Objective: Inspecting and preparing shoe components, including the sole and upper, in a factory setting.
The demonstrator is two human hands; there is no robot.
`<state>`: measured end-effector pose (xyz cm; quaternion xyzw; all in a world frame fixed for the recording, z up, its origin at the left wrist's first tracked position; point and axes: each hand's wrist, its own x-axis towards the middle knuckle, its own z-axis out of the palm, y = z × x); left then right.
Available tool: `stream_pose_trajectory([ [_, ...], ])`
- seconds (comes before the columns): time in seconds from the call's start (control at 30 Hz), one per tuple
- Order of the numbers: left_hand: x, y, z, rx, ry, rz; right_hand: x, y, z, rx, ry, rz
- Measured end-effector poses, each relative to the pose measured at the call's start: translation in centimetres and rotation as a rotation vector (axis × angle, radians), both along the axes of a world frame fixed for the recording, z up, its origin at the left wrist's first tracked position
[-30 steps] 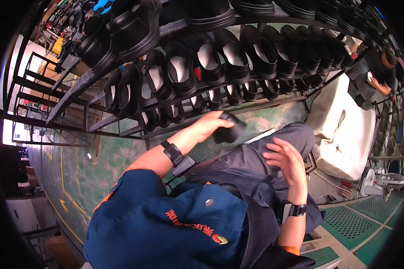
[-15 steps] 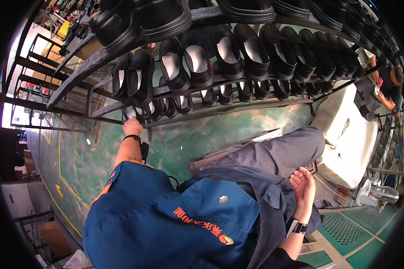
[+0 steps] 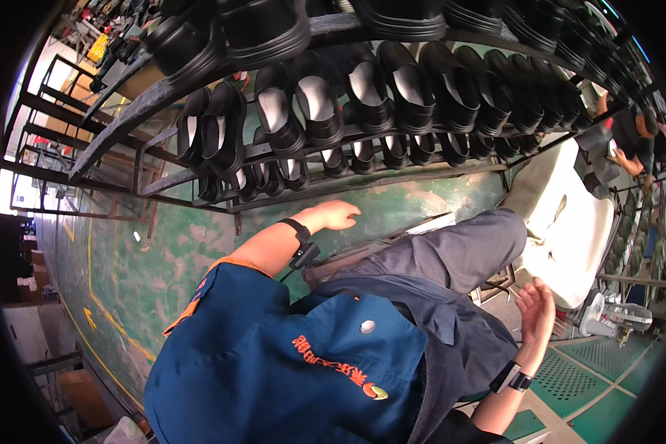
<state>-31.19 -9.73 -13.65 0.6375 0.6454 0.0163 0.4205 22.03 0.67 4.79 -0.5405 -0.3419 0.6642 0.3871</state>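
Observation:
Below the lower row of black shoes [image 3: 294, 176], my left hand [image 3: 335, 215] is in the air over the green floor, fingers loosely bent with the index finger stretched out and nothing seen in them. A shoe [image 3: 209, 189] stands at the left end of that lower row, apart from the hand. My right hand [image 3: 536, 309] is beside my knee, near the pale chair-like piece, palm up and fingers spread, holding nothing. Above, the middle shelf carries black slip-on shoes [image 3: 319, 103] with pale insoles, tilted heel-down toward me.
A dark metal rack [image 3: 172, 87] spans the top, more shoes on its upper bar. The pale moulded piece [image 3: 562, 229] stands at the right, a white fan [image 3: 607, 318] and green perforated panels [image 3: 570, 377] below it. Another person [image 3: 629, 140] works at the far right.
My left hand has left the shoe at the lower row's left end and swung right over the floor. My right hand has moved slightly right, fingers more spread.

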Motion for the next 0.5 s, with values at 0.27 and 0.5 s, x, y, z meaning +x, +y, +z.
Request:
stream_pose_trajectory([
  [0.27,8.8,9.6,3.4,0.066,-0.386,0.025,8.0,-0.7,9.1,0.074,-0.238,-0.040],
  [0.5,19.9,20.5,13.1,0.619,-0.486,0.012,18.1,-12.8,19.5,0.168,-0.418,-0.299],
])
